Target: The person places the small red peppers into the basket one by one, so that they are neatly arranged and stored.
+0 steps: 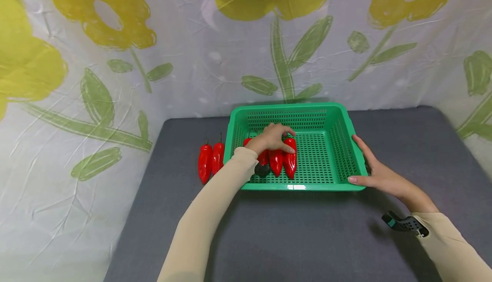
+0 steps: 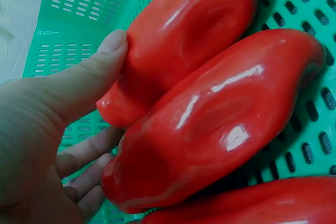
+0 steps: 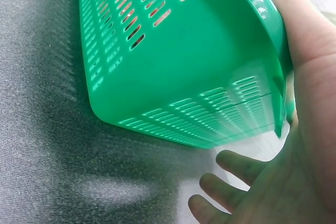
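Inside the green plastic basket (image 1: 311, 187), my left hand (image 1: 273, 136) pinches the upper end of the rightmost red pepper (image 1: 291, 162). The thumb (image 2: 100, 64) lies against a glossy pepper in the left wrist view, with the fingers partly hidden behind the peppers. Beside it lie another red pepper (image 1: 276, 162) and more red ones partly covered by my wrist. At the basket's front right corner, my right hand (image 1: 378, 175) touches the rim with thumb and forefinger. Its other fingers (image 3: 223, 192) extend apart from the basket wall (image 3: 173, 72).
Left of the basket, two red peppers (image 1: 205, 162) lie side by side on the dark grey tabletop (image 1: 292, 239), the right one partly behind my left sleeve (image 1: 215, 209). A flower-printed cloth (image 1: 200, 68) hangs behind the table. My right wrist wears a dark strap (image 1: 405, 224).
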The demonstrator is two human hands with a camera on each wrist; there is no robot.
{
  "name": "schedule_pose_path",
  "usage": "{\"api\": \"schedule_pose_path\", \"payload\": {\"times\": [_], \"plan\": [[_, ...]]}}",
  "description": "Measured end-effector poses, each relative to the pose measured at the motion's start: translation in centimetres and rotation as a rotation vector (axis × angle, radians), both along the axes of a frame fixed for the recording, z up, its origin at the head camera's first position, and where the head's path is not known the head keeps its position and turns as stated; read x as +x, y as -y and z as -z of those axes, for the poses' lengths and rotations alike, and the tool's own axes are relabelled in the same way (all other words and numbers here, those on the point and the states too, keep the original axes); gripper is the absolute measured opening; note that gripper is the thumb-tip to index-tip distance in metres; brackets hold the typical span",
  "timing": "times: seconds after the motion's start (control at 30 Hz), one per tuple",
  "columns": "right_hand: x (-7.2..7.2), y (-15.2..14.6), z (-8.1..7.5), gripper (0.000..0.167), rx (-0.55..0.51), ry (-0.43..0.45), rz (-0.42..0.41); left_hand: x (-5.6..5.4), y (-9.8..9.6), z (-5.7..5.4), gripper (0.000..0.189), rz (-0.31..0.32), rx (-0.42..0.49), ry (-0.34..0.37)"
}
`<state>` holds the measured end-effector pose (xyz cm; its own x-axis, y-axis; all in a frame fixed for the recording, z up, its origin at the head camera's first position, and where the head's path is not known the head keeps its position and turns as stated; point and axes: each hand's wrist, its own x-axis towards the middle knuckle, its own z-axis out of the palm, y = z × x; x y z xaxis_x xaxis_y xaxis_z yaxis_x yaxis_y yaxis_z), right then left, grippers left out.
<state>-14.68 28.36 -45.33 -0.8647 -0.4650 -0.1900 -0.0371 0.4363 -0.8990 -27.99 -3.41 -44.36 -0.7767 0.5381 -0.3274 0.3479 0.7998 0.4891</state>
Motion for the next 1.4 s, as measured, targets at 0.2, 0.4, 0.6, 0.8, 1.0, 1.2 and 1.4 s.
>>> {"api": "schedule_pose_path", "payload": {"times": [0.2, 0.4, 0.6, 0.8, 1.0, 1.2, 1.4], "plan": [[0.0, 0.0, 0.0, 0.111, 0.001, -0.001, 0.001, -0.1, 0.0, 0.3, 0.056, 0.025, -0.001, 0.009], [0.0, 0.0, -0.1, 0.111, 0.0, 0.003, 0.003, -0.1, 0.2, -0.3, 0.054, 0.019, 0.022, -0.027], [0.0, 0.0, -0.1, 0.111, -0.005, 0.007, 0.004, -0.1, 0.3, -0.8, 0.054, -0.019, 0.003, -0.048], [0.0, 0.0, -0.1, 0.111, -0.004, 0.006, 0.005, -0.2, 0.4, -0.7, 0.056, -0.015, -0.009, -0.04], [0.0, 0.0, -0.1, 0.111, -0.01, 0.013, 0.004, -0.2, 0.6, -0.4, 0.055, -0.024, 0.0, -0.021], [0.0, 0.1, -0.1, 0.111, -0.007, 0.007, 0.005, -0.2, 0.6, -0.3, 0.056, -0.01, 0.027, -0.005], [0.0, 0.1, -0.1, 0.111, -0.013, 0.01, 0.004, -0.4, 0.7, -0.1, 0.057, -0.001, 0.058, 0.016]]}}
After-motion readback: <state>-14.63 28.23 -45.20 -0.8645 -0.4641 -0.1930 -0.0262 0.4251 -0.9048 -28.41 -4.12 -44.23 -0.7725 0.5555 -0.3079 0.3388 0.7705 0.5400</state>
